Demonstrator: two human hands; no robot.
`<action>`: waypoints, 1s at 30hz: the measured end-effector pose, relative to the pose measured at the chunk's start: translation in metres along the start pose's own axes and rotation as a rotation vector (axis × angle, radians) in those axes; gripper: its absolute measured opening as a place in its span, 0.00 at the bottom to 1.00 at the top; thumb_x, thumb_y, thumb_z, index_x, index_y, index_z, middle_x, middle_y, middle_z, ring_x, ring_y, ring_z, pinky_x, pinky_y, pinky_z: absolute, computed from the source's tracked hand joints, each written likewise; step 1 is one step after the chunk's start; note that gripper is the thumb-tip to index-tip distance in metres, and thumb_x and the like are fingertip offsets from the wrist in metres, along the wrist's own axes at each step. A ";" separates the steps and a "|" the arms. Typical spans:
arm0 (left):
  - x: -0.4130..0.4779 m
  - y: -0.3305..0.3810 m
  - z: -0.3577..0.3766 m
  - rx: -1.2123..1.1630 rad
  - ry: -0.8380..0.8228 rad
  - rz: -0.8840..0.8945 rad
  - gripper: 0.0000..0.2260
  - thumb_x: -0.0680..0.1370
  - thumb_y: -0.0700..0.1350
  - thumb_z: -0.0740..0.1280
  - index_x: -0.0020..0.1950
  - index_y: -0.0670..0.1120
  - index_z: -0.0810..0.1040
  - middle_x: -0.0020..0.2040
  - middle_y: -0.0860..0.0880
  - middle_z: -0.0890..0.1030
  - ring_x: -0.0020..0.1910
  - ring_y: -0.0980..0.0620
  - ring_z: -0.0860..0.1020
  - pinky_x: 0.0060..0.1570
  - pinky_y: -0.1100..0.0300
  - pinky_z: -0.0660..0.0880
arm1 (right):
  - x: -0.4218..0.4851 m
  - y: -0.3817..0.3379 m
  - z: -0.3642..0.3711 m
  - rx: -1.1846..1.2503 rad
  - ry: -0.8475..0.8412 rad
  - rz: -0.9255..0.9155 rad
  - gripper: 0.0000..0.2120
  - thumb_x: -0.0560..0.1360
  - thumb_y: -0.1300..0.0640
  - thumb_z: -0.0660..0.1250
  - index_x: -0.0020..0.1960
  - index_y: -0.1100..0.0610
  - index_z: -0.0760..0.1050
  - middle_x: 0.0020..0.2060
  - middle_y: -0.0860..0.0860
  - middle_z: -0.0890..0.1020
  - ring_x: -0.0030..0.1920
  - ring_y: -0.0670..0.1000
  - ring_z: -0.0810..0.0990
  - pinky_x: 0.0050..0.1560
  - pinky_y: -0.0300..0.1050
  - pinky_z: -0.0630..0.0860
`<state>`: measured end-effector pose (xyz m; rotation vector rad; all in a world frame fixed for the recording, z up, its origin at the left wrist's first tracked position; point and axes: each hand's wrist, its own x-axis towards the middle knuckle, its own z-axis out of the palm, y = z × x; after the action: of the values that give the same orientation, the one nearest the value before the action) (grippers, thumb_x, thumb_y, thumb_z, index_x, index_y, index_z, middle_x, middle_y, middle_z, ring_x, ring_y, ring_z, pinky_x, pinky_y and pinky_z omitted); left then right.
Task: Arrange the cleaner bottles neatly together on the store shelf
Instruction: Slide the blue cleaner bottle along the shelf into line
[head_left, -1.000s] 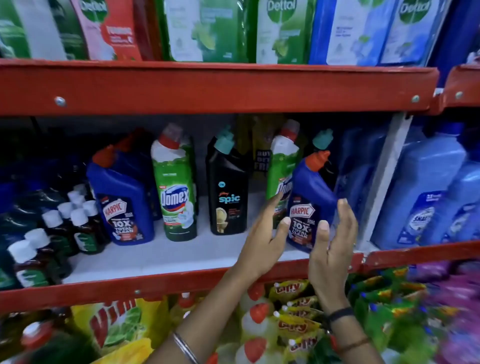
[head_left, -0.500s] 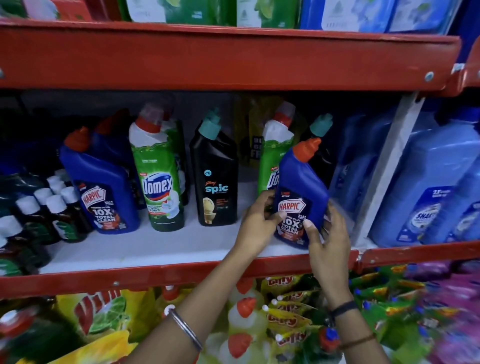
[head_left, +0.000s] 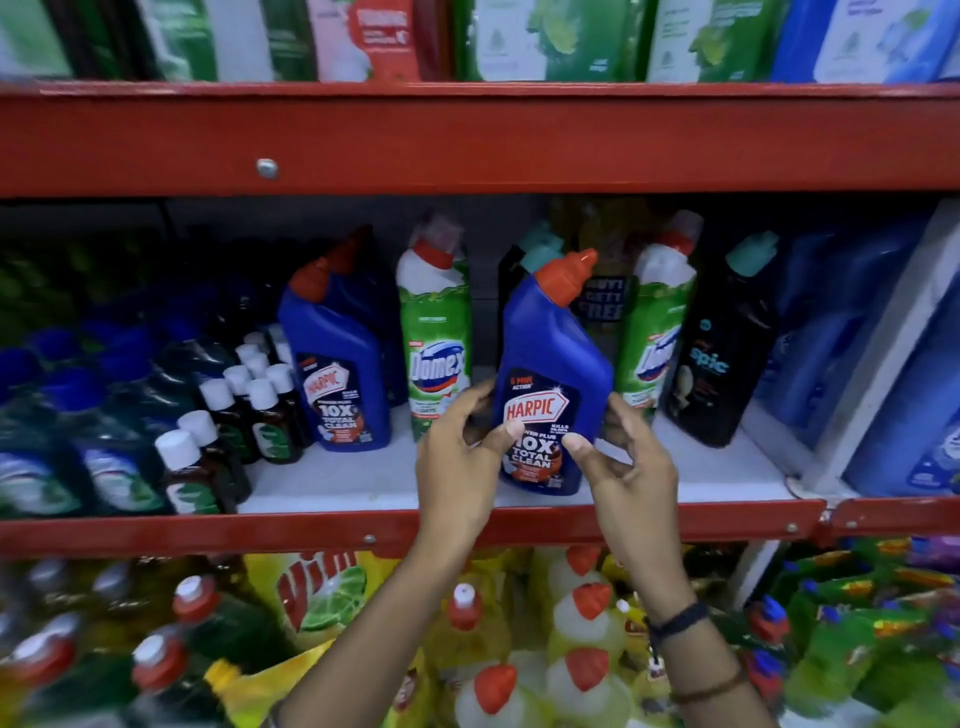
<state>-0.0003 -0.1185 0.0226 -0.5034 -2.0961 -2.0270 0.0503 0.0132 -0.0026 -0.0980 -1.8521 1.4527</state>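
Both forearms reaching up and forward from the bottom edge, wrists slightly bent back. Left hand (head_left: 457, 457) cupped, thumb pressed on the front of the held blue Harpic bottle (head_left: 550, 374), fingers curled round its left side. Right hand (head_left: 628, 467) mirrored on the other side, thumb tip on the label, fingers bent and spread behind. Grip two-handed, low on the bottle's body. Dark band and thin cord on the right wrist.
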 end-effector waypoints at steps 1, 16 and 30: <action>-0.002 -0.001 -0.013 0.004 0.028 -0.007 0.16 0.73 0.38 0.70 0.60 0.50 0.78 0.52 0.53 0.83 0.51 0.55 0.82 0.54 0.48 0.80 | -0.003 -0.003 0.012 0.013 -0.017 0.004 0.20 0.73 0.60 0.69 0.63 0.48 0.72 0.54 0.46 0.81 0.54 0.35 0.78 0.43 0.33 0.80; 0.000 -0.038 -0.136 0.027 0.332 -0.024 0.20 0.77 0.38 0.65 0.67 0.52 0.73 0.55 0.51 0.82 0.52 0.54 0.81 0.45 0.67 0.78 | -0.029 -0.019 0.157 0.025 -0.212 0.014 0.21 0.72 0.58 0.71 0.63 0.54 0.75 0.54 0.48 0.83 0.53 0.44 0.81 0.53 0.35 0.77; 0.014 -0.049 -0.148 0.077 0.314 0.008 0.20 0.78 0.39 0.65 0.69 0.50 0.70 0.57 0.54 0.79 0.53 0.60 0.77 0.51 0.64 0.74 | -0.015 -0.010 0.179 0.002 -0.265 0.040 0.23 0.73 0.60 0.70 0.67 0.57 0.71 0.57 0.53 0.82 0.54 0.50 0.81 0.52 0.36 0.79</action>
<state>-0.0463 -0.2641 -0.0097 -0.1670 -1.9674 -1.8701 -0.0432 -0.1405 -0.0121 0.0625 -2.0703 1.5554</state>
